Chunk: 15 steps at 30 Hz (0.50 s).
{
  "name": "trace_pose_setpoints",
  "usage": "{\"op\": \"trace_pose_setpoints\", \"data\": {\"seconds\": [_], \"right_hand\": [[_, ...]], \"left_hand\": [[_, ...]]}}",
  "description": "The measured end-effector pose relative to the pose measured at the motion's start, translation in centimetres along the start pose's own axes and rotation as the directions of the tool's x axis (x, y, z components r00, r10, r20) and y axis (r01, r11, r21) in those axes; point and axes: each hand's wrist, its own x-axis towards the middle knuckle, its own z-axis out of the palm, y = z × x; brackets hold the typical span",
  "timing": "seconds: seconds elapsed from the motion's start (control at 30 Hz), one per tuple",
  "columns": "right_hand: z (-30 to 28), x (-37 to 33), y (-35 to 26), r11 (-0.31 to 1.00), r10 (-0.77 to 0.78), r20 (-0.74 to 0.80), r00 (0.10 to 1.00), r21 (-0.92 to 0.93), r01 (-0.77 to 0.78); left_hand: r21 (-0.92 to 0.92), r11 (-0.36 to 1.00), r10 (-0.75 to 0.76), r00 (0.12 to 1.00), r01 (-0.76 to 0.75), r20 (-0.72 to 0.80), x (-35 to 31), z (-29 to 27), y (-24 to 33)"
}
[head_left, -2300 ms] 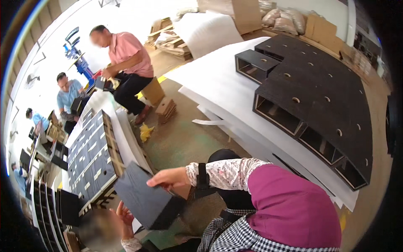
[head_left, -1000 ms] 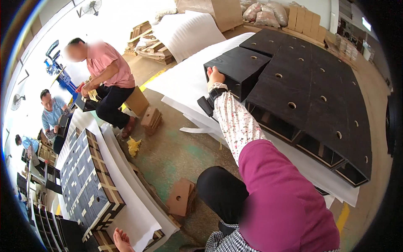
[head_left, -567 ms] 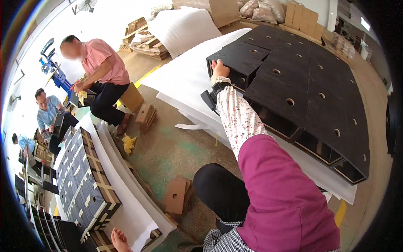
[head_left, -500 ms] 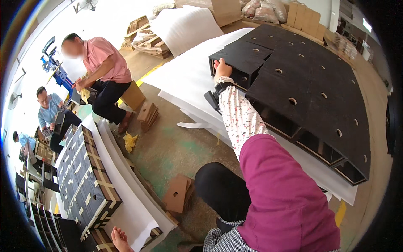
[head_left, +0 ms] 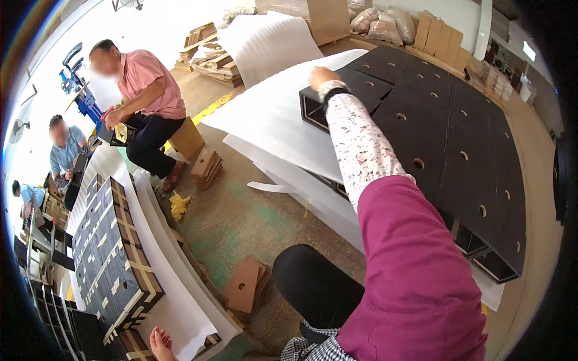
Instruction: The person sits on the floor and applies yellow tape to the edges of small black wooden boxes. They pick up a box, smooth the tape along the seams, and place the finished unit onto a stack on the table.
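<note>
Shifted farther over the box (head_left: pixel 356 89), your right hand (head_left: pixel 323 76) hides whether its fingers grip, your empty left hand (head_left: pixel 161 344) curls loosely, and the box, already beside the black rows (head_left: pixel 448 123), leaves a seam.

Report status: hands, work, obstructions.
Right hand at edge of black rectangular wooden box, contact unclear; left hand empty; box rests on flat white sheeting; floral-print fabric sleeve hides part of box.

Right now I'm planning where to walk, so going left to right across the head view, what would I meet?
Taped dark boxes → crumpled yellow thing → nearer pile of brown boards → right hand → stuffed sacks → upright tan cardboard.
</note>
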Motion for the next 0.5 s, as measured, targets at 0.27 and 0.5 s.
{"op": "trace_pose_setpoints", "data": {"seconds": [0.27,0.5], "right_hand": [[-2.9,2.1,15.9,0.89,0.436,0.121,0.892,-0.203,-0.407],[-7.2,0.3,10.0,0.929,0.289,0.458,0.841,-0.345,-0.132]], "left_hand": [[0.026,0.998,-0.059,0.998,0.058,0.031,2.5,-0.2,-3.3],[0.047,0.994,-0.1,0.994,0.102,-0.054,1.0,-1.5,-3.7]]}}
